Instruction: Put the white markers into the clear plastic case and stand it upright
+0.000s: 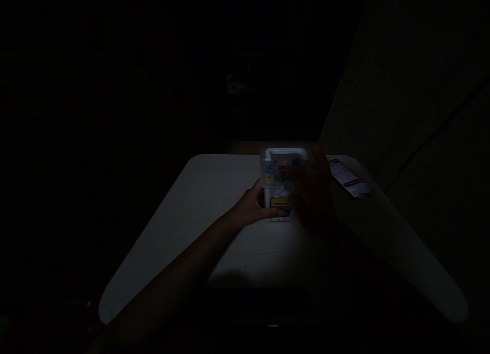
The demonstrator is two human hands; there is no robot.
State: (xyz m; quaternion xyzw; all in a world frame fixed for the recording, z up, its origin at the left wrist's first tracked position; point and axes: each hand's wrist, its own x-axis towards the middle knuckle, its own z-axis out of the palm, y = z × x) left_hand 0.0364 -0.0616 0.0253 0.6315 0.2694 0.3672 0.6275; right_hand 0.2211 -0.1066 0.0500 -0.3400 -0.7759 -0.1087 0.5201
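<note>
A clear plastic case (277, 193) with a white handle on its lid stands upright on the table. Colourful round-ended things (270, 174), perhaps marker caps, show through its upper part, and a yellow label (280, 204) is on the front. My left hand (252, 208) grips the case from the left, thumb across the front near the label. Deep in shadow and blurred, my right hand (316, 198) is at the right side of the case, fingers raised by the lid. Whether those fingers grip the lid or only touch it is too dark to make out.
The white table (184, 221) has rounded corners. Towards its right edge lies a phone (344, 179) with a lit screen. A wall with a hanging cord (360, 83) rises on the right. The surroundings are nearly black.
</note>
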